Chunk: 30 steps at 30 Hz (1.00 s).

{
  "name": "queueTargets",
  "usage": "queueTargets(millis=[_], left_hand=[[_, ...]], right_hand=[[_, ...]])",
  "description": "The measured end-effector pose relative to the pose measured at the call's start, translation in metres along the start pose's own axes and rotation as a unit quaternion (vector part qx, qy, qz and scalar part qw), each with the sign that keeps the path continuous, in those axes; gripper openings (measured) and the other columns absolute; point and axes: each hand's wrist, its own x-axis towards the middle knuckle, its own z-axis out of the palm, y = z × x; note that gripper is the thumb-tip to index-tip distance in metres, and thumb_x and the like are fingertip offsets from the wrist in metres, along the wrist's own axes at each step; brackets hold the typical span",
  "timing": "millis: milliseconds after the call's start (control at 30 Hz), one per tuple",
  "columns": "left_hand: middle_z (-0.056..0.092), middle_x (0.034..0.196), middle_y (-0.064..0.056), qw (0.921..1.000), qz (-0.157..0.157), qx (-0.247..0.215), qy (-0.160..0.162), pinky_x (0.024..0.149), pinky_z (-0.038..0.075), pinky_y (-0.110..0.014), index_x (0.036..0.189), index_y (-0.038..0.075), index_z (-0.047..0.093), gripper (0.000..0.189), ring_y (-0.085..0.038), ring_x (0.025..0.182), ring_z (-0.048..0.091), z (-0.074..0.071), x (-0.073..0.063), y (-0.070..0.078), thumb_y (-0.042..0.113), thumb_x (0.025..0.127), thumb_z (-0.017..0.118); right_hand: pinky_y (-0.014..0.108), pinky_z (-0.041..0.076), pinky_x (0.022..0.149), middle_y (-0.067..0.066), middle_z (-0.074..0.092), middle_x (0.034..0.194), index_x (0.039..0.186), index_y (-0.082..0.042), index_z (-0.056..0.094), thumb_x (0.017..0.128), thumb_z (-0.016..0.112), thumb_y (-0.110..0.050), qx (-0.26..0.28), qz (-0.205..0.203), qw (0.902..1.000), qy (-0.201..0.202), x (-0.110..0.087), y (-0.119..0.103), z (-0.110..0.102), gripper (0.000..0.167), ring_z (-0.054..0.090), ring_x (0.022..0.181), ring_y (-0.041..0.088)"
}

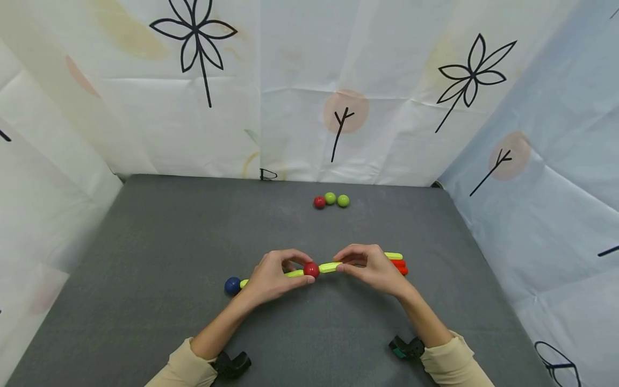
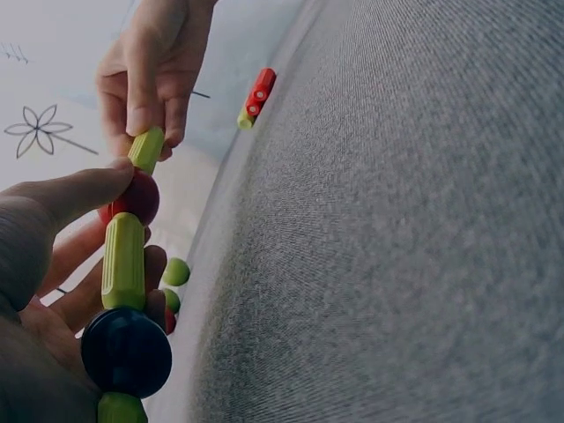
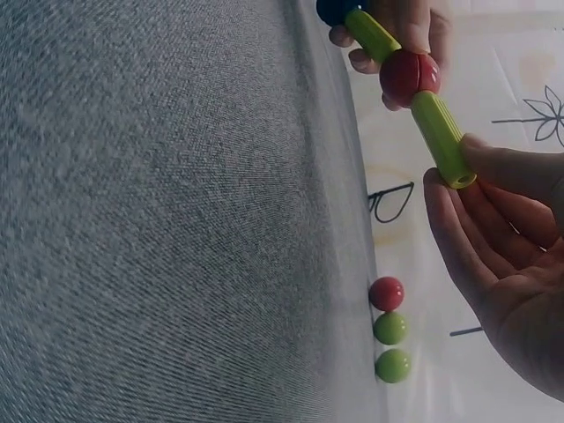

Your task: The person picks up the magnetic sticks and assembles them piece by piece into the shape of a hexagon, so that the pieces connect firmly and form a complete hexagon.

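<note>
Both hands hold a chain of balls and ribbed yellow-green rods. My left hand (image 1: 271, 278) pinches a shiny red ball (image 1: 311, 270) between thumb and fingers. From that ball a rod (image 3: 442, 139) extends to the right; my right hand (image 1: 371, 267) pinches its far end, where the right wrist view shows a hole. Another rod (image 2: 123, 262) joins the red ball to a dark blue ball (image 2: 126, 352) in the left wrist view, with a further rod (image 2: 121, 408) below. A blue ball (image 1: 232, 286) ends the chain at left in the head view. The left hand hides part of the chain.
Loose red rods (image 1: 400, 267) and a yellow-green rod (image 1: 394, 256) lie just beyond the right hand. Farther back on the grey table (image 1: 169, 231) sit a red ball (image 1: 319, 202) and two green balls (image 1: 343, 201). Patterned white cloth (image 1: 300, 64) surrounds the table's back and sides.
</note>
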Motion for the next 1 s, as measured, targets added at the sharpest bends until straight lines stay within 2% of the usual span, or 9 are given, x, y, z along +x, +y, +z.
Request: queueTargets(millis=[133, 367, 567, 800, 1000], left_hand=[[0.082, 0.112, 0.0, 1.0, 0.006, -0.002, -0.004, 0.067, 0.054, -0.024, 0.114, 0.023, 0.081, 0.033, -0.006, 0.083, 0.071, 0.0, 0.0, 0.0, 0.034, 0.086, 0.094], [0.079, 0.111, -0.003, 0.9999, 0.011, -0.005, 0.002, 0.064, 0.052, -0.023, 0.116, 0.015, 0.08, 0.038, -0.009, 0.079, 0.071, 0.006, 0.0, 0.001, 0.033, 0.086, 0.094], [0.079, 0.109, 0.001, 0.9997, 0.014, 0.008, 0.019, 0.069, 0.049, -0.021, 0.113, 0.018, 0.08, 0.031, -0.009, 0.081, 0.07, 0.012, 0.0, 0.002, 0.029, 0.087, 0.094], [0.082, 0.106, 0.0, 0.9986, 0.037, 0.001, 0.039, 0.078, 0.055, -0.022, 0.11, 0.018, 0.08, 0.024, -0.011, 0.088, 0.072, 0.015, 0.0, 0.003, 0.024, 0.09, 0.091], [0.082, 0.107, 0.001, 0.9981, 0.042, -0.001, 0.044, 0.079, 0.056, -0.022, 0.11, 0.019, 0.08, 0.022, -0.01, 0.089, 0.072, 0.016, 0.0, 0.001, 0.023, 0.091, 0.09]], right_hand=[[0.022, 0.063, 0.09, 0.018, 0.079, 0.11, 0.117, 0.002, 0.076, 0.095, 0.079, 0.003, 0.001, -0.001, 1.0, 0.007, 0.0, 0.0, 0.002, 0.022, 0.077, 0.096, 0.041], [0.027, 0.065, 0.089, 0.017, 0.08, 0.109, 0.115, 0.002, 0.077, 0.095, 0.081, -0.002, -0.012, -0.023, 0.9994, 0.021, 0.002, 0.0, 0.011, 0.02, 0.078, 0.094, 0.011], [0.032, 0.066, 0.089, 0.015, 0.08, 0.108, 0.115, 0.0, 0.077, 0.096, 0.081, -0.004, -0.012, -0.019, 0.9994, 0.027, 0.003, -0.003, 0.018, 0.02, 0.078, 0.094, 0.012], [0.027, 0.066, 0.085, 0.018, 0.08, 0.109, 0.115, 0.002, 0.078, 0.096, 0.082, -0.006, 0.014, 0.002, 0.9997, 0.018, 0.008, -0.007, 0.02, 0.022, 0.08, 0.094, 0.019], [0.025, 0.065, 0.085, 0.021, 0.081, 0.111, 0.119, 0.007, 0.076, 0.098, 0.08, -0.007, 0.012, 0.003, 0.9999, 0.008, 0.017, -0.006, 0.012, 0.025, 0.081, 0.095, 0.018]])
